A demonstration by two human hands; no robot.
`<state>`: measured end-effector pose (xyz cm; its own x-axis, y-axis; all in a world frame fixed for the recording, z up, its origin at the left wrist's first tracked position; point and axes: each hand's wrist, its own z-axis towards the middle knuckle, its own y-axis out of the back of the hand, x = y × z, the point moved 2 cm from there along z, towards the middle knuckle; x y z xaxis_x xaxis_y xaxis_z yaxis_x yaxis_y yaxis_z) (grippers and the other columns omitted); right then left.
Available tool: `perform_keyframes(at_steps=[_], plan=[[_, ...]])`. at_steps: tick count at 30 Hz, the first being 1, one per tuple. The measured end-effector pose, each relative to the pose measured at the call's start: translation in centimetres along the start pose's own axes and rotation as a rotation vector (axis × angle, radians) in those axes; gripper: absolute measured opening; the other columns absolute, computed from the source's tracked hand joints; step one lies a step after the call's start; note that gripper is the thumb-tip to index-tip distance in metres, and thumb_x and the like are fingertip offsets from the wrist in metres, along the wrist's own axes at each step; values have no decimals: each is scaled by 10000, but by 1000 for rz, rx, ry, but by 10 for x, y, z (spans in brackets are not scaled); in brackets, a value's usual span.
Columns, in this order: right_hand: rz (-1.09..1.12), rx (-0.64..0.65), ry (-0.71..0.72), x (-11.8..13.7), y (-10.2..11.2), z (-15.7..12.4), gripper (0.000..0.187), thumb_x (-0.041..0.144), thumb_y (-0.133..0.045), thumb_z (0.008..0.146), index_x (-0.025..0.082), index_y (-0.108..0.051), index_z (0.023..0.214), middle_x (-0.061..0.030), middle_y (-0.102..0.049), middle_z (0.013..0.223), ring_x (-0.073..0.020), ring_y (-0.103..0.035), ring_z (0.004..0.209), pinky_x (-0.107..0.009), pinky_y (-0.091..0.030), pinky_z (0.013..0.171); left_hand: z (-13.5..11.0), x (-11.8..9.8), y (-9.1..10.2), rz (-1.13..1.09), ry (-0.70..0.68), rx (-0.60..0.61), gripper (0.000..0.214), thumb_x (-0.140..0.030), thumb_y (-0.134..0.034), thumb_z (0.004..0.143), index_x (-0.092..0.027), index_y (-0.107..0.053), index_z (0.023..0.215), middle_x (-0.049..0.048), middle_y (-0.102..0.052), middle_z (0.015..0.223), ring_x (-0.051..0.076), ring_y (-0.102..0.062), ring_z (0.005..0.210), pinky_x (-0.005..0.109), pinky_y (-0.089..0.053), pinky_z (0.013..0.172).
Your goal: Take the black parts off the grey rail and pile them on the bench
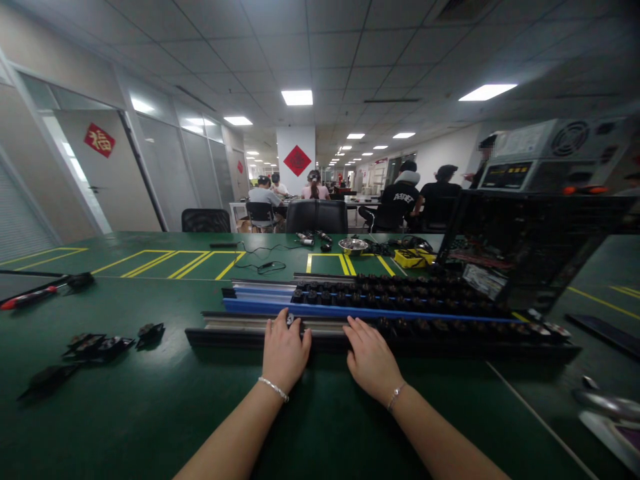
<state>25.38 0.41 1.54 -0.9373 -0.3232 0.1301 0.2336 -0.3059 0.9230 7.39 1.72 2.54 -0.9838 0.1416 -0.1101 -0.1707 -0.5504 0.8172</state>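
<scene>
A long black rail point(225, 337) with a bare silver channel at its left lies across the green table in front of me. At that channel, the fingers of my left hand point(285, 353) are closed around a small dark part point(290, 319) with a shiny top, mostly hidden by them. My right hand point(373, 357) rests farther right on the same rail, fingers stretched out and holding nothing. Beside it, a row of black parts point(450, 328) fills the rail's right portion. Just behind runs a blue rail point(250, 305), with more black parts lined up beyond it.
Loose black parts point(100, 347) lie at the left, near a red-handled tool point(33, 298). An opened computer case point(530, 247) stands at the right. Behind the rails are a metal bowl point(353, 246), a yellow-and-black item point(413, 258) and cables point(270, 267). Several people sit farther back.
</scene>
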Motion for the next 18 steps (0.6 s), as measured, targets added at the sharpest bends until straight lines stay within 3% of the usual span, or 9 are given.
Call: perform_keyframes(at_steps=[6,11,18], plan=[[3,1,-7,1,0,0,482,165,-409,755,143,-491,1229,-79,-390,1372,-194,-293,1276,-359,-223,1044,0,1,0,6,-15,-1,409,-386,-344,853,-163,-620,1058,143,-424,1330,240,-396,1217,424,-264,1036],[6,-6,2,1,0,-1,477,169,-398,761,139,-493,1227,-75,-394,1370,-192,-298,1273,-355,-215,1049,-2,0,3,57,28,46,416,-413,-364,838,-200,-599,1105,147,-339,1395,309,-368,1231,499,-226,1019],[7,-13,5,0,0,0,474,164,-390,757,136,-502,1218,-70,-401,1365,-195,-302,1269,-352,-216,1046,-3,2,9,144,66,191,498,-522,-339,820,-266,-534,1200,175,-469,1295,378,-383,1206,568,-199,979]])
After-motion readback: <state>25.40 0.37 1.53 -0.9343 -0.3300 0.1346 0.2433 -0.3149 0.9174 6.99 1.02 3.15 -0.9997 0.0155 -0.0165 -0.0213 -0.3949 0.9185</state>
